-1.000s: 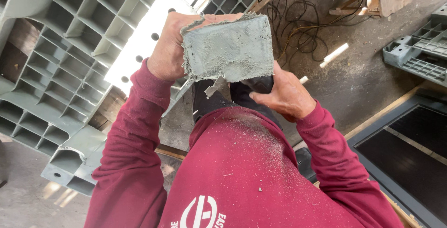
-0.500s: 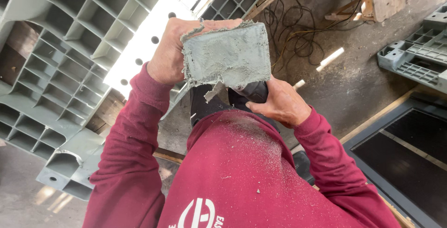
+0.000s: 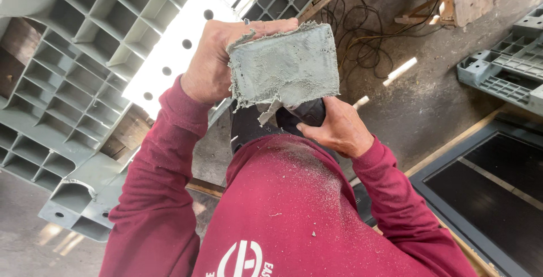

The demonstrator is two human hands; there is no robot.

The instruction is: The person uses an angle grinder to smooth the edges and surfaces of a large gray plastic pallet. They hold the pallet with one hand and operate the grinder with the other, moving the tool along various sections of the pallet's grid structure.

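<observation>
My left hand (image 3: 218, 56) grips a grey block (image 3: 285, 65) with rough, frayed edges, held up in front of my chest. Thin ragged flaps hang from the block's lower edge. Just below it, my right hand (image 3: 336, 130) is closed around a dark tool (image 3: 302, 113), mostly hidden behind the block and my fingers. The tool's tip sits against the block's underside. Pale dust and shavings are scattered over my dark red shirt (image 3: 294, 209).
A large grey plastic pallet with a grid of cells (image 3: 73, 68) leans at the left. Another grey pallet (image 3: 509, 68) lies at the right. Black cables (image 3: 367, 34) coil on the concrete floor. A dark framed panel (image 3: 492, 186) lies at lower right.
The block and both hands have stayed together, shifting slightly in view. My right hand has edged a little closer under the block.
</observation>
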